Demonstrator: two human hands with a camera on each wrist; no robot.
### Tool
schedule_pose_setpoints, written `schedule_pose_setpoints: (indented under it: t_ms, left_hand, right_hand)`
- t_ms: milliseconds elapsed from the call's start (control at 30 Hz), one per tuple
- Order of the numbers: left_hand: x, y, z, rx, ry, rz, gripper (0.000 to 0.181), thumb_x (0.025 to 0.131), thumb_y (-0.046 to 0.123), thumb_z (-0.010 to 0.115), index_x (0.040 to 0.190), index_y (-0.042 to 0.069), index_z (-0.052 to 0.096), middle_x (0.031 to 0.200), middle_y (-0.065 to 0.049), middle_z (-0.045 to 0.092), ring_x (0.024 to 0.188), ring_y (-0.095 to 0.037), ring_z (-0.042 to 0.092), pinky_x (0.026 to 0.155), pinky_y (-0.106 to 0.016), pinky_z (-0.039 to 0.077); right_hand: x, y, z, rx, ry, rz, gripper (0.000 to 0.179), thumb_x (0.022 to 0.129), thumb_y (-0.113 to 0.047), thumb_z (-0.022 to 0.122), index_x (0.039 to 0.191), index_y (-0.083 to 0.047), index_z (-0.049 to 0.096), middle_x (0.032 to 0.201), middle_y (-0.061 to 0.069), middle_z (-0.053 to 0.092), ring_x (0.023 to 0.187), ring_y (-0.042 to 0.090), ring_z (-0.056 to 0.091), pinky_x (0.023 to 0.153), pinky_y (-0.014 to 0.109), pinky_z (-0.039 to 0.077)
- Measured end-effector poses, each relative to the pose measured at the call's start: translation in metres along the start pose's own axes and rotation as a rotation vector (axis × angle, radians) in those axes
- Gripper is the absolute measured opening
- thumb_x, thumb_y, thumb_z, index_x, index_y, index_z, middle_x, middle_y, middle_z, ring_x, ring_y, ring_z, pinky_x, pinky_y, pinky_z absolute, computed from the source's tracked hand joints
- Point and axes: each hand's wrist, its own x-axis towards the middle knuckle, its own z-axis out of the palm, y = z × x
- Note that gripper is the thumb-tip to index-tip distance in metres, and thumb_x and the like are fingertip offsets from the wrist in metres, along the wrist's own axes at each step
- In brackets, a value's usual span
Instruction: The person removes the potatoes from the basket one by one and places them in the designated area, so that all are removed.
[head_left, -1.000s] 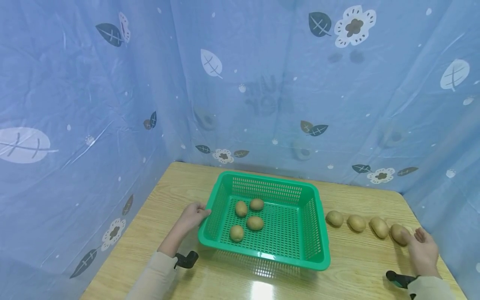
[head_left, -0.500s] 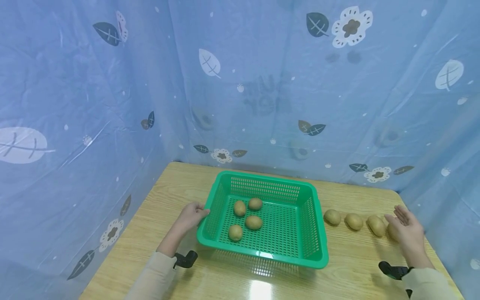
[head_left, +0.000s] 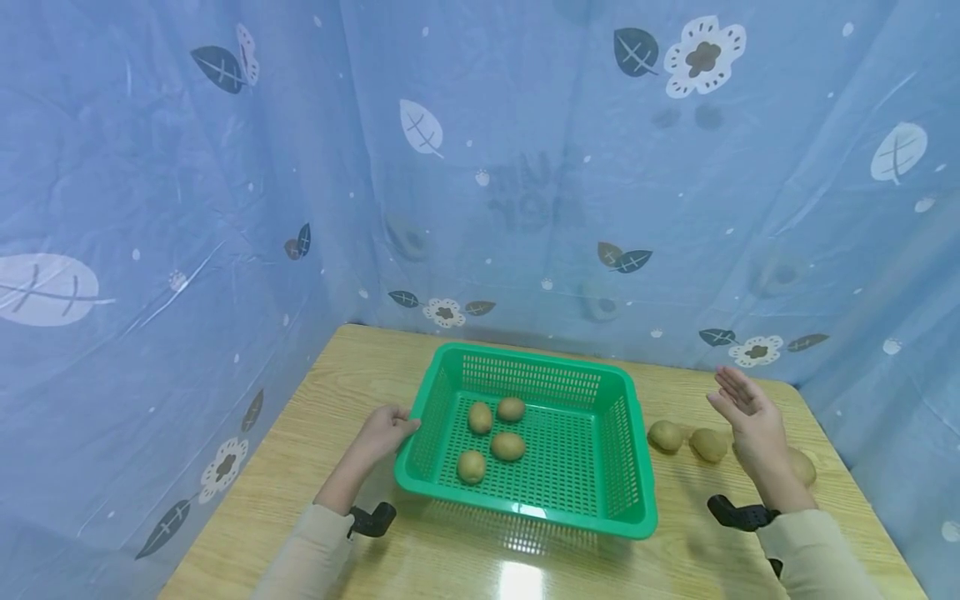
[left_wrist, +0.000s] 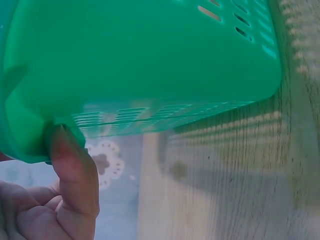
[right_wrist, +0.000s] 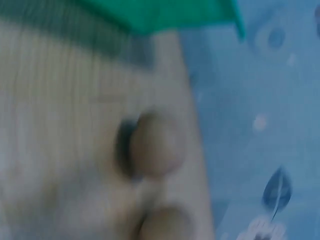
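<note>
My left hand (head_left: 386,433) grips the left rim of a green plastic basket (head_left: 637,467). In the left wrist view a bent finger (left_wrist: 75,170) presses against the basket wall (left_wrist: 150,55) under the rim. Inside the basket, toward its left half, lie several potatoes (head_left: 507,446). My right hand (head_left: 757,442) is raised over a row of potatoes right of the basket, its fingers extended and holding nothing. It partly hides the row; a nearer-left potato (head_left: 665,436), another beside it (head_left: 708,445) and one at the right end (head_left: 801,467) show. The right wrist view is blurred, with a potato (right_wrist: 157,145) in it.
Everything stands on a wooden table (head_left: 360,358). A blue patterned curtain (head_left: 510,167) hangs behind the table and along both sides. Black wrist cameras (head_left: 372,520) are strapped to both wrists.
My right hand has moved left from the right end of the potato row, over the row toward the basket. My left hand, the basket and the potatoes stay where they were.
</note>
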Motion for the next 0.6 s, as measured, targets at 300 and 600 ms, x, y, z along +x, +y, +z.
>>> schedule_pose_setpoints:
  t_ms: [300, 600]
  left_hand:
    - [0.0, 0.0, 0.0, 0.006, -0.005, 0.01, 0.029, 0.096, 0.014, 0.053, 0.112, -0.01, 0.056, 0.088, -0.014, 0.066, 0.073, -0.017, 0.063, 0.065, -0.03, 0.054]
    - [0.0, -0.003, 0.0, 0.024, 0.006, -0.001, 0.028, 0.095, 0.015, 0.054, 0.111, -0.008, 0.056, 0.089, -0.013, 0.064, 0.075, -0.017, 0.06, 0.066, -0.029, 0.053]
  right_hand:
    - [0.013, -0.027, 0.055, 0.199, -0.084, -0.169, 0.053, 0.094, 0.003, 0.051, 0.144, 0.001, 0.032, 0.136, -0.006, 0.048, 0.127, 0.003, 0.044, 0.101, 0.011, 0.036]
    - [0.026, -0.036, 0.101, 0.287, -0.12, -0.169, 0.054, 0.095, 0.001, 0.052, 0.142, 0.01, 0.028, 0.143, 0.013, 0.043, 0.13, 0.014, 0.043, 0.104, 0.016, 0.037]
